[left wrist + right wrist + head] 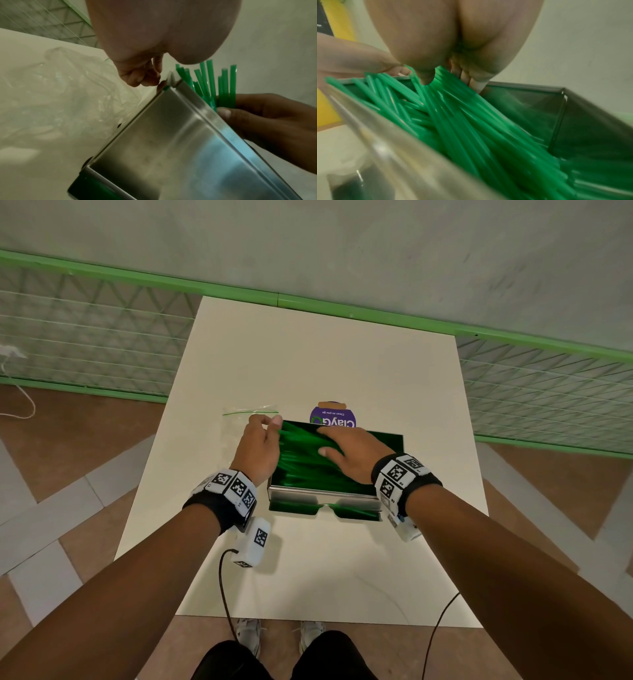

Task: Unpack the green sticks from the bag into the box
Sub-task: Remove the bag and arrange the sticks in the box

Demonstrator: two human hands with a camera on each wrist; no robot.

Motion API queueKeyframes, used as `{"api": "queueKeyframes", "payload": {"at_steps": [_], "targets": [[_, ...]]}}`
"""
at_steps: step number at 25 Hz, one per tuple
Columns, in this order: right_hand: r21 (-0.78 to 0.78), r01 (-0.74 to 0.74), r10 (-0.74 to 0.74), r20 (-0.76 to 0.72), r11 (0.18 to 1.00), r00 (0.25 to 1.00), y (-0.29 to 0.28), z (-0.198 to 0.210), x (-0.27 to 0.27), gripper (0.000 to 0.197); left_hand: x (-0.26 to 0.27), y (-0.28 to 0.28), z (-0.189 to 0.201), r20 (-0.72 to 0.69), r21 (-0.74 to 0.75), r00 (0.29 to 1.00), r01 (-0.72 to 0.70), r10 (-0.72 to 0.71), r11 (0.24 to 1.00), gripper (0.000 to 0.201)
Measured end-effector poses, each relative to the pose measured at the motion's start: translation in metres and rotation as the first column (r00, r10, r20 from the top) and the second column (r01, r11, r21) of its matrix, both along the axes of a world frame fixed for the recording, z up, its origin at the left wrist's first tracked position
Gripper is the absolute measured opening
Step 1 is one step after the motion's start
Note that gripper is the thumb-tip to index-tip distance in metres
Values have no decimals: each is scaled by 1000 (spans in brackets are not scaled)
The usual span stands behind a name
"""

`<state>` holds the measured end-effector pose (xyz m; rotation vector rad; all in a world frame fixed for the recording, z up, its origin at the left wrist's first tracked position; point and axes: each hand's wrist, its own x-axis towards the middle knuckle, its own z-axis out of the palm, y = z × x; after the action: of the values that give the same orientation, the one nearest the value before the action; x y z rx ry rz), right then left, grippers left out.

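A white tabletop [308, 364] fills mid-frame. At its centre the metal box [325, 494] holds the green sticks [308, 463]. The right hand [349, 453] lies flat-fingered on them, likely levelling. The left hand [257, 446], fingers curled, pinches stick ends; the emptied bag [239, 419] lies just left.

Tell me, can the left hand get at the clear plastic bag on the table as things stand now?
Probably yes. The crumpled clear plastic bag lies on the white table, just left of the left hand at the shiny metal box's corner. Nothing lies between them.
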<state>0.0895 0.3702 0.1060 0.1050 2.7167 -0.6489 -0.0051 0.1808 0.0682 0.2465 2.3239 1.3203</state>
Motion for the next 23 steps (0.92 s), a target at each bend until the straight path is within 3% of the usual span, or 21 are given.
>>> {"api": "queueKeyframes", "payload": {"at_steps": [5, 9, 12, 14, 17, 20, 23], "targets": [[17, -55, 49, 232, 998, 971, 1, -6, 3, 71, -1, -6, -2, 29, 57, 1000, -9, 7, 998, 23], [48, -72, 63, 170, 996, 983, 0, -5, -3, 61, -10, -9, -3, 103, 145, 993, -66, 52, 987, 21], [106, -109, 96, 119, 988, 988, -3, -2, -7, 59, -12, -12, 4, 140, 157, 990, -21, -1, 987, 32], [59, -97, 90, 119, 993, 989, -6, -2, -8, 68, -13, -15, 6, 129, 160, 992, -8, -13, 987, 37], [-63, 34, -21, 205, 997, 978, -5, 0, -6, 84, -11, -16, 9, 91, 158, 996, -21, 7, 987, 28], [55, 38, -55, 356, 998, 933, 4, -4, -4, 84, -11, -17, 12, 78, 150, 997, -10, -2, 989, 23], [168, -6, -63, 403, 986, 913, 8, -10, -3, 79, -9, -17, 14, 60, 144, 998, 16, -24, 989, 23]]}}
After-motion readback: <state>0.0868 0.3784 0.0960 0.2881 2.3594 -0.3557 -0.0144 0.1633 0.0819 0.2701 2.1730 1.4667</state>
